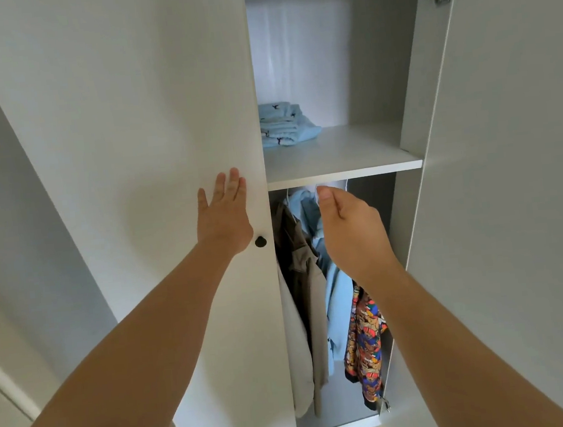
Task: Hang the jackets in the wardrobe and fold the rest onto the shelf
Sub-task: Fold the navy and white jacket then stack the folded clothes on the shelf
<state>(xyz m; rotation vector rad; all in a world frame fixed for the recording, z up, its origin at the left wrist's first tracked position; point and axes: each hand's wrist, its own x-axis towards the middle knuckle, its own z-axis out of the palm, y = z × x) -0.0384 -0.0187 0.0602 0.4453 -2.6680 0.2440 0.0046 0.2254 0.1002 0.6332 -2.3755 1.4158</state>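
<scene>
- Left hand (225,215) lies flat, fingers straight, against the closed wardrobe door (127,125).
- Right hand (350,227) pinches a white hanger (316,199) just under the shelf (344,170).
- Beige jacket (315,313), light blue jacket (337,311) and patterned jacket (364,343) hang at its 6 o'clock.
- Folded blue clothes (285,123) lie on the shelf at 11 o'clock.

Both arms reach up: left hand (224,215) flat with straight fingers (234,183), right hand (350,227) curled.

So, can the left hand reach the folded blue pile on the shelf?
Probably yes: the left hand lies flat on the left door, and the folded blue pile sits just past its edge, uncovered.
</scene>
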